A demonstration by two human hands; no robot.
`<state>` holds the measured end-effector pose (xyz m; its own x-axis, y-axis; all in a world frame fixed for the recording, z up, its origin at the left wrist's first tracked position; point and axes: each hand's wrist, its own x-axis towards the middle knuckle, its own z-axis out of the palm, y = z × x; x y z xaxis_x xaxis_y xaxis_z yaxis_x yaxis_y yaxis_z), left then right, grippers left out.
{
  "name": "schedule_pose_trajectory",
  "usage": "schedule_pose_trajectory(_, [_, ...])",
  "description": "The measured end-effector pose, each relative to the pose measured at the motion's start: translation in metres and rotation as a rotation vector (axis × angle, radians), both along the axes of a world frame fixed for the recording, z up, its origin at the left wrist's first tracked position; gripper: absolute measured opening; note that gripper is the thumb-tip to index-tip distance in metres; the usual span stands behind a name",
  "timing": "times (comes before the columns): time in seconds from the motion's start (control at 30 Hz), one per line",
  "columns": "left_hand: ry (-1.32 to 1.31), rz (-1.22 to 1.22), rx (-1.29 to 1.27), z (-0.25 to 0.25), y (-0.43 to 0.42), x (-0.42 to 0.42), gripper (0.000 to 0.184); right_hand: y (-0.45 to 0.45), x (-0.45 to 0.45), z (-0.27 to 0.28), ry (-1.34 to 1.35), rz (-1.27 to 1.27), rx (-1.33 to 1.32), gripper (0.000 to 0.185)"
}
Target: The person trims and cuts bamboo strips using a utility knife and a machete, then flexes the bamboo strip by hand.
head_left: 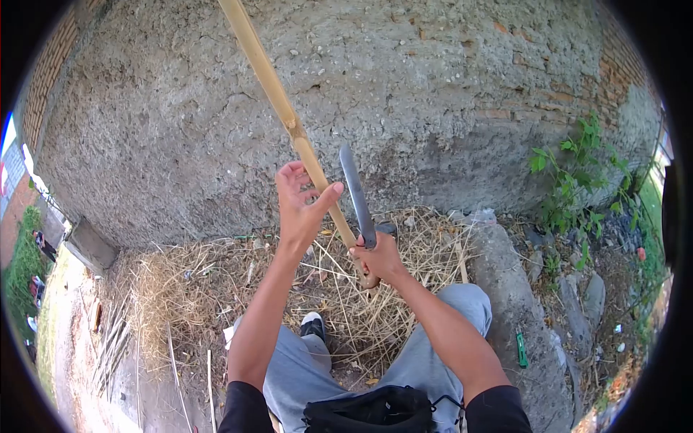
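My right hand (382, 258) is closed around the grip of a machete (354, 184), its dark blade pointing up. My right thumb lies against the lower part of a long tan bamboo pole (271, 83). The pole slants from the top of the head view down to that hand and has a node partway along it. My left hand (297, 206) is at the pole just left of the blade, fingers spread and slightly blurred, the thumb crossing in front of the pole. Whether its fingertips press on the pole, I cannot tell.
A rough plastered wall (195, 137) rises directly ahead. Dry straw and strips (180, 289) cover the ground around my feet. On the right, a concrete ledge (505, 289) carries a green object (521, 350). A leafy plant (577, 180) grows by the wall. People are at the far left.
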<state>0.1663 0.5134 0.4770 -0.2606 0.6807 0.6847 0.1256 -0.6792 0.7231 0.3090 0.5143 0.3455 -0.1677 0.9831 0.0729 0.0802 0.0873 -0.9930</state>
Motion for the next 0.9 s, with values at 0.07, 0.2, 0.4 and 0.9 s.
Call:
schedule_pose_trajectory(0.07, [0.025, -0.167, -0.072, 0.001, 0.005, -0.003, 0.033, 0.002, -0.002, 0.001, 0.081, 0.016, 0.025, 0.019])
schedule_pose_trajectory(0.2, [0.072, -0.308, -0.205, 0.027, -0.012, 0.000, 0.028, -0.001, -0.003, 0.021, 0.153, 0.087, 0.002, 0.020])
schedule_pose_trajectory(0.4, [-0.063, -0.226, 0.075, 0.062, -0.034, -0.039, 0.033, 0.006, 0.002, 0.024, 0.135, -0.058, -0.020, 0.021])
schedule_pose_trajectory(0.9, [-0.111, -0.162, 0.133, -0.026, -0.035, -0.080, 0.034, -0.025, -0.002, 0.012, -0.264, -0.052, 0.048, 0.030])
